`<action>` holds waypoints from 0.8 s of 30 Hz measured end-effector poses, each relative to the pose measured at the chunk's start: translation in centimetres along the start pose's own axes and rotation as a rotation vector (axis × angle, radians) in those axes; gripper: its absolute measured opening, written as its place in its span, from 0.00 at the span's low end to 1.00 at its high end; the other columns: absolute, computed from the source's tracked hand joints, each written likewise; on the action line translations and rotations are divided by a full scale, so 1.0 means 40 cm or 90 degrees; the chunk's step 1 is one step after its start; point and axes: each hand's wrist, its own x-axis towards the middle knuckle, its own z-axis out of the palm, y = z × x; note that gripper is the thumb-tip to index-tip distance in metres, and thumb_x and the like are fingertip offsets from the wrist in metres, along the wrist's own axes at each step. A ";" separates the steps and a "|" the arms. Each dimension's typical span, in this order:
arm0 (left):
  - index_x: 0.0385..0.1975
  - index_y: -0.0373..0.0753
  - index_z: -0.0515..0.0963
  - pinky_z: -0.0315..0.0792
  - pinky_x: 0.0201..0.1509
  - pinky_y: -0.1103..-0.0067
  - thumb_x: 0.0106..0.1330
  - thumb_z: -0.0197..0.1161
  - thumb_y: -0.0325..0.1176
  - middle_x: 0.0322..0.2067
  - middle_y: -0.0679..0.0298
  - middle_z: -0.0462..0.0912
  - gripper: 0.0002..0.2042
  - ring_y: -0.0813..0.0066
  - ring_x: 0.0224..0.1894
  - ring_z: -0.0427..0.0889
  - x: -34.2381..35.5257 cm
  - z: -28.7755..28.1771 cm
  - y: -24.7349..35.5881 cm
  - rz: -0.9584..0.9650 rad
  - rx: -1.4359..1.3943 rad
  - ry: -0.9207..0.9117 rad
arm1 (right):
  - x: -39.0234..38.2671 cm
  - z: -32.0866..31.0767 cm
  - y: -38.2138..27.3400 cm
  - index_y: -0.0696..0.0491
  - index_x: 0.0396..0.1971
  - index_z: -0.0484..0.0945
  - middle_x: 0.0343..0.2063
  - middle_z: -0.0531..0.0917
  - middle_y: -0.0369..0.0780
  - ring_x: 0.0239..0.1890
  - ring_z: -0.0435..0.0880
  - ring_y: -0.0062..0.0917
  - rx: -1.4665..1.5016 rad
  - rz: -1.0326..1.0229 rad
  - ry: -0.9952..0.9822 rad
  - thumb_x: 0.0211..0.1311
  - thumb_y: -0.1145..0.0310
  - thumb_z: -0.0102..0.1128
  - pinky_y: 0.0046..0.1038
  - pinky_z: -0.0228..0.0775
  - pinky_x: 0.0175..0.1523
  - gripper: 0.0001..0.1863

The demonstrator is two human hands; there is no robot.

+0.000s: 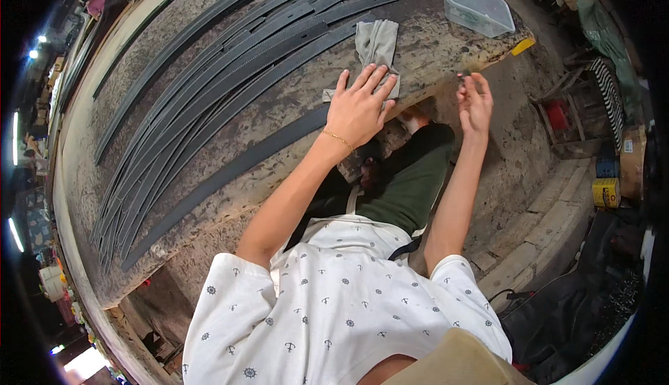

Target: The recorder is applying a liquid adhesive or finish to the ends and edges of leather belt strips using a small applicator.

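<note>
My left hand lies with fingers spread on a crumpled grey cloth near the table's edge. Under that hand runs the end of a single dark grey belt strap, laid along the near side of the table. My right hand is raised to the right, off the table edge, its fingertips pinched together. A small dark speck shows at those fingertips, too blurred to name. Farther left, several dark belt straps with stitched edges lie fanned and overlapping.
A clear plastic box sits at the table's far right corner, near yellow tape on the edge. Right of the table stand a wooden stool, a yellow box and a cardboard carton. The worn tabletop is stained.
</note>
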 end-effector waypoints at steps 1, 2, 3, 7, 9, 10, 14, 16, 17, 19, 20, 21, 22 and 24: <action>0.65 0.48 0.70 0.57 0.72 0.55 0.72 0.54 0.41 0.68 0.63 0.68 0.22 0.64 0.72 0.62 -0.004 0.000 0.003 -0.002 -0.008 -0.006 | -0.002 -0.008 -0.014 0.60 0.40 0.80 0.31 0.82 0.37 0.29 0.80 0.20 -0.001 0.001 0.004 0.65 0.75 0.66 0.20 0.74 0.32 0.07; 0.65 0.48 0.70 0.57 0.72 0.55 0.72 0.54 0.41 0.68 0.63 0.68 0.22 0.64 0.72 0.62 -0.006 -0.002 -0.003 -0.001 -0.010 -0.010 | -0.003 -0.016 -0.028 0.61 0.44 0.80 0.34 0.83 0.39 0.32 0.82 0.21 -0.052 -0.001 0.037 0.65 0.76 0.65 0.21 0.76 0.34 0.10; 0.62 0.46 0.73 0.57 0.72 0.54 0.68 0.57 0.36 0.66 0.62 0.70 0.21 0.63 0.71 0.63 -0.005 -0.004 -0.018 0.062 -0.057 -0.018 | -0.005 -0.024 -0.039 0.63 0.48 0.80 0.38 0.85 0.41 0.34 0.83 0.22 -0.104 -0.001 0.071 0.66 0.76 0.65 0.22 0.79 0.37 0.13; 0.49 0.40 0.82 0.63 0.70 0.59 0.56 0.60 0.22 0.57 0.59 0.80 0.19 0.59 0.65 0.72 0.001 -0.021 -0.084 0.139 -0.263 -0.037 | -0.025 -0.053 -0.074 0.64 0.53 0.78 0.44 0.85 0.45 0.42 0.85 0.23 -0.049 -0.055 0.024 0.67 0.75 0.63 0.22 0.81 0.45 0.17; 0.35 0.34 0.83 0.76 0.53 0.68 0.54 0.61 0.22 0.41 0.53 0.85 0.09 0.54 0.45 0.83 0.002 -0.048 -0.115 0.002 -0.193 0.127 | -0.037 -0.041 -0.091 0.64 0.54 0.78 0.41 0.85 0.43 0.40 0.83 0.22 -0.062 -0.053 0.036 0.67 0.74 0.64 0.21 0.78 0.42 0.17; 0.32 0.33 0.82 0.77 0.46 0.66 0.55 0.62 0.24 0.35 0.52 0.84 0.06 0.52 0.39 0.83 0.004 -0.060 -0.142 -0.093 -0.136 0.172 | -0.034 -0.042 -0.097 0.65 0.54 0.78 0.39 0.84 0.42 0.38 0.82 0.21 -0.040 -0.051 -0.006 0.67 0.74 0.64 0.20 0.76 0.40 0.18; 0.33 0.37 0.83 0.72 0.45 0.63 0.56 0.64 0.32 0.35 0.57 0.83 0.09 0.57 0.41 0.81 -0.031 -0.069 -0.183 -0.293 -0.137 0.169 | -0.047 0.070 -0.098 0.65 0.50 0.80 0.32 0.82 0.38 0.32 0.79 0.19 -0.112 -0.049 0.006 0.66 0.75 0.66 0.22 0.71 0.36 0.15; 0.40 0.38 0.83 0.69 0.53 0.66 0.59 0.65 0.36 0.42 0.59 0.83 0.12 0.58 0.47 0.80 -0.027 -0.077 -0.115 -0.138 -0.048 0.209 | -0.032 0.097 -0.070 0.67 0.47 0.82 0.32 0.83 0.39 0.31 0.80 0.19 -0.164 -0.066 -0.014 0.64 0.75 0.67 0.24 0.72 0.35 0.14; 0.44 0.41 0.82 0.63 0.57 0.64 0.60 0.66 0.37 0.46 0.63 0.80 0.14 0.62 0.52 0.76 -0.027 -0.070 -0.095 -0.077 -0.054 0.208 | -0.030 0.134 -0.058 0.67 0.47 0.82 0.32 0.84 0.39 0.32 0.81 0.20 -0.148 -0.077 -0.063 0.64 0.74 0.68 0.23 0.73 0.35 0.15; 0.47 0.44 0.81 0.63 0.54 0.63 0.63 0.65 0.40 0.47 0.63 0.80 0.15 0.64 0.51 0.76 -0.018 -0.047 -0.065 0.008 -0.056 0.191 | -0.012 0.192 -0.013 0.63 0.46 0.83 0.31 0.85 0.38 0.31 0.82 0.19 -0.183 -0.074 -0.117 0.63 0.73 0.69 0.22 0.74 0.36 0.14; 0.47 0.44 0.81 0.63 0.54 0.63 0.63 0.65 0.40 0.47 0.63 0.80 0.15 0.64 0.51 0.76 -0.010 -0.035 -0.058 0.003 -0.054 0.192 | -0.003 0.217 0.010 0.61 0.46 0.84 0.31 0.85 0.37 0.30 0.81 0.18 -0.223 -0.085 -0.138 0.63 0.73 0.69 0.22 0.75 0.36 0.13; 0.49 0.47 0.81 0.63 0.54 0.63 0.64 0.64 0.41 0.47 0.64 0.79 0.15 0.65 0.50 0.75 -0.004 -0.022 -0.051 0.008 -0.033 0.147 | 0.005 0.241 0.030 0.59 0.45 0.85 0.30 0.85 0.36 0.29 0.81 0.17 -0.263 -0.096 -0.160 0.62 0.72 0.69 0.21 0.75 0.35 0.13; 0.51 0.49 0.80 0.63 0.54 0.62 0.66 0.63 0.43 0.47 0.64 0.79 0.15 0.66 0.50 0.75 0.006 -0.018 -0.047 0.019 -0.016 0.102 | 0.019 0.253 0.056 0.57 0.43 0.86 0.29 0.85 0.34 0.28 0.80 0.15 -0.254 -0.113 -0.193 0.62 0.71 0.70 0.20 0.74 0.33 0.11; 0.52 0.51 0.80 0.63 0.54 0.62 0.67 0.62 0.43 0.47 0.65 0.78 0.15 0.66 0.49 0.74 0.018 -0.014 -0.045 0.016 -0.003 0.073 | 0.037 0.254 0.082 0.58 0.43 0.86 0.29 0.85 0.34 0.28 0.80 0.14 -0.303 -0.132 -0.201 0.62 0.71 0.70 0.19 0.73 0.33 0.11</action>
